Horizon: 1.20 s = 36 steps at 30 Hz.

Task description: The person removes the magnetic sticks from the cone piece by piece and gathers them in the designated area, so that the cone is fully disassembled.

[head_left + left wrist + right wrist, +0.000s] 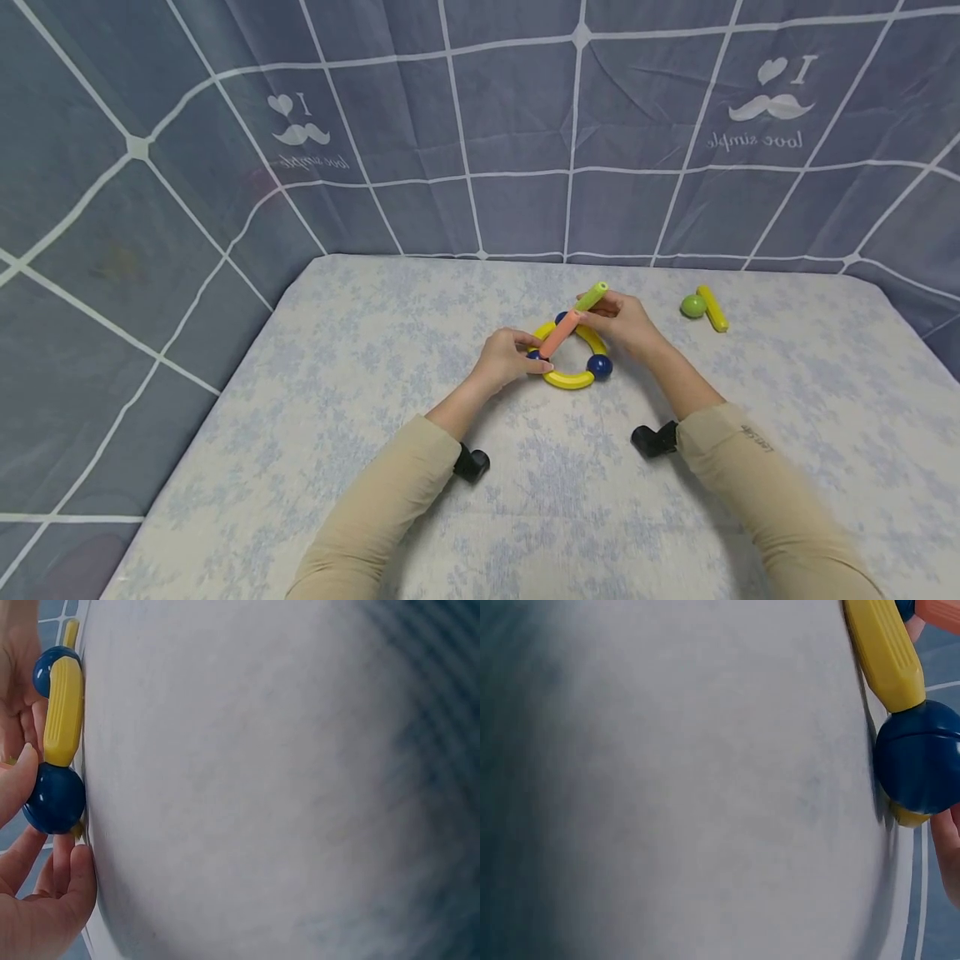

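Note:
Three curved yellow sticks [567,381] and three blue balls [599,367] form a ring on the table. My left hand [501,360] pinches the ring's left blue ball [54,799] between thumb and fingers. From that ball an orange stick [559,335] slants up to the right. My right hand [628,323] holds a light green stick [592,296] at the ring's far side, its thumb close to the orange stick's upper end. The far blue ball [561,317] is partly hidden behind the sticks. In the right wrist view the near-right blue ball [921,757] stands large, fingers behind it.
A green ball [693,307] and a straight yellow stick [712,308] lie side by side at the back right. The table wears a pale patterned cloth [360,333]. A blue-grey curtain [517,133] with white lines hangs behind and to the left.

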Available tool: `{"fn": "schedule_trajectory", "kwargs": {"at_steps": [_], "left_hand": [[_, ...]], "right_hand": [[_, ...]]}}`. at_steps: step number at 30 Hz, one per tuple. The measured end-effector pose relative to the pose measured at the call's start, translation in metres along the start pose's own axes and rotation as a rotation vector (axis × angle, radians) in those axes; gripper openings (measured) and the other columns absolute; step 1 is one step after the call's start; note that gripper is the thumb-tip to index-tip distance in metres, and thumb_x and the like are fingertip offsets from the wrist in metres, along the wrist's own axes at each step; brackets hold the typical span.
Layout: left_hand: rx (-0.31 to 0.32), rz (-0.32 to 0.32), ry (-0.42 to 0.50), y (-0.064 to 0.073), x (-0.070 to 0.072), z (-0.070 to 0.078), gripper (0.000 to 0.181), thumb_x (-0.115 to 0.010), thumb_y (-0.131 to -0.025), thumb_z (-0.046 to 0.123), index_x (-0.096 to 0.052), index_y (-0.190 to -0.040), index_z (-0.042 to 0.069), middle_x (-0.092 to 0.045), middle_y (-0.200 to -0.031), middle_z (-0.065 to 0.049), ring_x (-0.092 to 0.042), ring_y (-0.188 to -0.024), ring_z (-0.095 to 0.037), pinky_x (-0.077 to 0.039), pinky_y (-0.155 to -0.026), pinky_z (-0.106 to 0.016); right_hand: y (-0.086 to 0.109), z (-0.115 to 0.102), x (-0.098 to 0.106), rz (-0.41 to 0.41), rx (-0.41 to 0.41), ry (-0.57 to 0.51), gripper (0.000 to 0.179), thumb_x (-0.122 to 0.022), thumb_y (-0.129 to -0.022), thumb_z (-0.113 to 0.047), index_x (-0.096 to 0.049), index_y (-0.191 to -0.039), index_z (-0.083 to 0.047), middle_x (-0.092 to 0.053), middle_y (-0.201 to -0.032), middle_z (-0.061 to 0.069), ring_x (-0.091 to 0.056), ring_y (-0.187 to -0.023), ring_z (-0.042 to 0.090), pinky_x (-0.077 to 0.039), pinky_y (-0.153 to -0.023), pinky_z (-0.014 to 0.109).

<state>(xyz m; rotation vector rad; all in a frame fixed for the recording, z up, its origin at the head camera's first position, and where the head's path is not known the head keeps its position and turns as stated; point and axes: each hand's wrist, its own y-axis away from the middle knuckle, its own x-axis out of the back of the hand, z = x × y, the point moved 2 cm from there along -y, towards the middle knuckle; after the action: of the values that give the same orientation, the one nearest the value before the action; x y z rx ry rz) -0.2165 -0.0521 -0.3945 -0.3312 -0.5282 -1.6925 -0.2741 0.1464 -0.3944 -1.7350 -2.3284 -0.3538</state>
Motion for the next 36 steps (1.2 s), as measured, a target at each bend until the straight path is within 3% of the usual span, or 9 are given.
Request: {"fn": "schedule_trajectory", "kwargs": {"at_steps": [13, 18, 24, 28, 36], "left_hand": [[-0.004, 0.007, -0.017, -0.001, 0.001, 0.001, 0.037, -0.081, -0.073, 0.016, -0.069, -0.107, 0.005, -0.061, -0.114, -0.007, -0.056, -0.09, -0.018, -0.047, -0.072, -0.028], [-0.011, 0.008, -0.017, -0.001, 0.001, 0.001, 0.037, -0.081, -0.073, 0.016, -0.069, -0.106, 0.005, -0.061, -0.113, -0.007, -0.056, -0.089, -0.017, -0.047, -0.071, -0.027], [0.002, 0.005, -0.013, 0.0, 0.0, 0.001, 0.037, -0.081, -0.073, 0.016, -0.069, -0.106, 0.005, -0.061, -0.113, -0.007, -0.057, -0.09, -0.018, -0.047, -0.072, -0.028], [-0.005, 0.005, -0.013, 0.0, -0.001, 0.0, 0.037, -0.081, -0.073, 0.016, -0.069, -0.107, 0.005, -0.061, -0.113, -0.007, -0.056, -0.09, -0.019, -0.047, -0.072, -0.028], [-0.001, 0.001, 0.0, -0.001, 0.0, 0.0, 0.037, -0.081, -0.072, 0.016, -0.069, -0.106, 0.005, -0.061, -0.111, -0.006, -0.056, -0.087, -0.017, -0.046, -0.07, -0.027]], "right_hand": [[-0.014, -0.002, -0.006, 0.034, -0.081, -0.094, 0.042, -0.057, -0.092, -0.003, -0.046, -0.132, 0.005, -0.053, -0.128, 0.023, -0.054, -0.112, 0.028, -0.045, -0.093, 0.032], [-0.017, 0.0, -0.006, 0.027, -0.055, -0.104, 0.041, -0.053, -0.093, 0.0, -0.043, -0.132, 0.008, -0.051, -0.127, 0.027, -0.058, -0.101, 0.018, -0.049, -0.086, 0.025], [-0.019, 0.002, -0.007, 0.014, -0.043, -0.081, 0.039, -0.049, -0.096, -0.002, -0.041, -0.132, 0.009, -0.051, -0.127, 0.028, -0.056, -0.104, 0.021, -0.049, -0.085, 0.024], [-0.019, 0.004, -0.007, 0.011, -0.036, -0.082, 0.039, -0.049, -0.096, -0.004, -0.04, -0.131, 0.01, -0.051, -0.125, 0.028, -0.057, -0.097, 0.013, -0.049, -0.085, 0.023], [-0.02, 0.003, -0.004, 0.041, -0.032, -0.148, 0.04, -0.05, -0.096, -0.003, -0.04, -0.133, 0.009, -0.052, -0.119, 0.025, -0.058, -0.086, 0.005, -0.05, -0.081, 0.022]]}}
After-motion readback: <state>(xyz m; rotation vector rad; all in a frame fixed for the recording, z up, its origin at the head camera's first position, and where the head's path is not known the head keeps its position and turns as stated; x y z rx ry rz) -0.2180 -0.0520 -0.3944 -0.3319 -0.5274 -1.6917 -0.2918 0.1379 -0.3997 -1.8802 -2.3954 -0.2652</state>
